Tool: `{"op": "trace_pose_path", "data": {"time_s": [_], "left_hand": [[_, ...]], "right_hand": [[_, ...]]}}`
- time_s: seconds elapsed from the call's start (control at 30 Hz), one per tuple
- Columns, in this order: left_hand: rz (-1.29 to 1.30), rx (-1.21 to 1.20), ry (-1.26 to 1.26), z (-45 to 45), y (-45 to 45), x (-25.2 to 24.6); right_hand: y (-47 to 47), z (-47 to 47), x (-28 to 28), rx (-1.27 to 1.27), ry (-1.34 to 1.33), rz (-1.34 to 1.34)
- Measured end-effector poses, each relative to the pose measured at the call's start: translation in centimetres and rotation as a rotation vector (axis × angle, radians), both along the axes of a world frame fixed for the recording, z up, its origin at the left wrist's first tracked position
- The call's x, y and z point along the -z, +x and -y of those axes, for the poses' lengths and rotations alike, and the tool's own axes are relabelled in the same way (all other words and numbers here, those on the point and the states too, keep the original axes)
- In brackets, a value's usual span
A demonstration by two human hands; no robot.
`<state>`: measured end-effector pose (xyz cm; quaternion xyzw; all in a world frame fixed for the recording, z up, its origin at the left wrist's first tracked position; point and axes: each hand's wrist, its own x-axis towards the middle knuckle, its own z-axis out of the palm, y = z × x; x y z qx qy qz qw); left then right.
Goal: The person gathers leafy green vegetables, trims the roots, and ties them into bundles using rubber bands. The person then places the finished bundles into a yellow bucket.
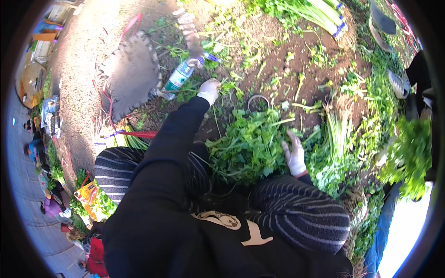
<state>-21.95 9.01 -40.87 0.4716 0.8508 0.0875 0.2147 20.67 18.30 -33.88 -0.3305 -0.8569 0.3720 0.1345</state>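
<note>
My left hand [208, 91], in a whitish glove, reaches out over the soil with its fingers closed around a small leafy celery sprig [229, 86]. My right hand [295, 156], gloved alike, rests with fingers apart against the right side of a loose heap of celery leaves [248, 147] between my knees. It seems to touch the leaves without gripping any. Beyond the heap, a thin ring [258, 101] lies on the dirt. A plastic bottle with a green label [179, 78] lies just left of my left hand.
A celery bunch with roots [337, 130] lies right of my right hand. Tied celery bundles [321, 15] lie at the top right; another bundle [120, 140] is by my left knee. Red ribbon [140, 134] trails there. At the right edge, a person's dark sleeve [417, 73] shows near blurred greens [406, 156].
</note>
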Motion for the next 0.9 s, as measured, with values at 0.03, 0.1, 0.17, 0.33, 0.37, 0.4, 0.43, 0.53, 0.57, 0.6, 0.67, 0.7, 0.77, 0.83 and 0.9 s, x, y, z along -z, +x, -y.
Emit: {"op": "trace_pose_path", "data": {"time_s": [0.03, 0.1, 0.17, 0.33, 0.37, 0.4, 0.43, 0.53, 0.57, 0.6, 0.67, 0.7, 0.77, 0.83, 0.9], "left_hand": [[0.076, 0.074, 0.060, 0.8, 3.3, -2.6], [0.198, 0.256, 0.194, 2.7, 8.8, -3.6], [0.408, 0.356, 0.259, 4.2, 13.7, -2.3], [0.210, 0.179, 0.113, 5.7, 17.1, -6.9], [0.142, 0.139, 0.098, 6.8, 17.7, -6.9], [0.315, 0.080, -0.129, 7.5, 18.4, -8.2], [0.541, 0.042, -0.104, 9.7, 20.0, -5.0], [0.397, 0.261, -0.290, 12.1, 26.8, -7.5], [0.370, 0.221, -0.297, 12.6, 28.5, -7.5], [0.285, 0.210, -0.382, 12.2, 29.3, -7.9], [0.267, 0.058, -0.311, 12.4, 30.2, -4.6], [0.333, -0.073, -0.168, 13.7, 30.6, 1.9], [0.890, -0.642, 0.208, 12.6, 30.0, 4.6], [1.881, -1.485, 0.687, 8.4, 29.5, 0.6], [1.750, -1.029, 0.693, 6.3, 27.8, -1.2]], "right_hand": [[-0.8, -1.0, -0.5, -0.008, 0.042, -0.010], [-3.1, -2.6, -1.6, -0.022, 0.264, -0.018], [-6.3, -3.9, -4.3, -0.158, 0.339, 0.047], [-7.3, -4.4, 0.1, -0.455, 0.228, 0.580], [-6.1, -3.7, 0.0, -0.437, 0.127, 0.548], [-5.2, -2.9, -0.2, -0.429, 0.033, 0.553], [-4.2, -1.8, -0.4, -0.421, -0.063, 0.558], [-1.8, 2.7, -1.6, -0.430, -0.182, 0.650], [-1.7, 4.2, -2.2, -0.453, -0.131, 0.694], [-1.7, 5.2, -1.7, -0.419, -0.067, 0.632], [-3.7, 6.0, -2.7, -0.405, -0.111, 0.622], [-4.6, 5.9, -3.2, -0.378, -0.237, 0.615], [-5.6, 6.1, -2.8, -0.283, -0.379, 0.562], [-5.6, 5.9, 1.9, -0.187, -0.448, 0.379], [-6.4, 4.2, 1.3, -0.162, -0.601, 0.125]]}}
